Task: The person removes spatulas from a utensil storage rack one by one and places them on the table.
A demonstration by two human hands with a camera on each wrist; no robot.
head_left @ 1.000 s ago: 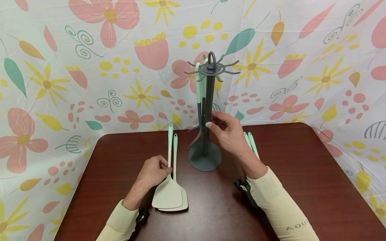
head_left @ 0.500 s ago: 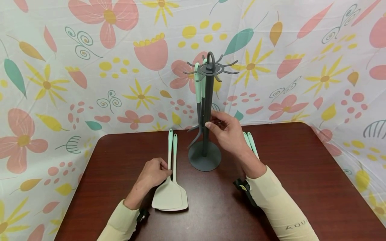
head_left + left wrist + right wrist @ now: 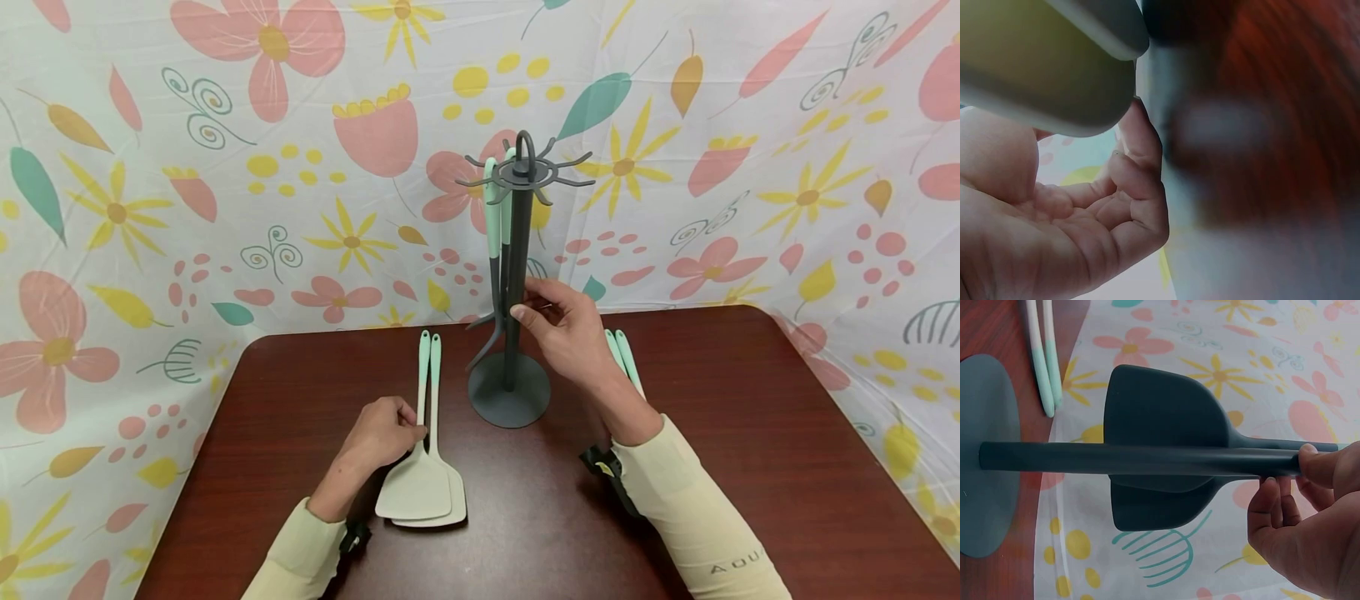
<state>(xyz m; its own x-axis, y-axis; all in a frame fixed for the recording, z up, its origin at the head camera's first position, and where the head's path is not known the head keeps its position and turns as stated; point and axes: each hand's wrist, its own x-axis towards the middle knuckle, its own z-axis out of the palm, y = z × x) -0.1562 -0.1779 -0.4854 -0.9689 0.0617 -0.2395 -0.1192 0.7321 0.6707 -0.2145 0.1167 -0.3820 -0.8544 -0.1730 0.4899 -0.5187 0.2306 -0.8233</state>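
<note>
Two cream turners with mint handle ends lie nearly stacked on the table, the upper turner (image 3: 416, 492) overlapping the lower turner (image 3: 457, 510). My left hand (image 3: 381, 432) pinches the upper one's handle just above its blade. In the left wrist view the pale blades (image 3: 1041, 81) loom close over that hand's fingers. Behind and to the right stands a dark grey utensil stand (image 3: 519, 250), upright on a round base. My right hand (image 3: 566, 329) grips its pole, thumb in front. On the stand's left side hang two dark turners (image 3: 1160, 400) with mint handles.
Two more mint handles (image 3: 626, 354) lie right of the stand, their other ends hidden behind my right forearm. Several curved hooks (image 3: 573, 180) spread from the stand's top. A flower-printed cloth (image 3: 300, 208) hangs behind the far edge of the brown table (image 3: 750, 400).
The upper cream turner's handle end has come down beside the lower one's, while its blade stays at nearly the same spot. My right hand and the stand have not visibly moved.
</note>
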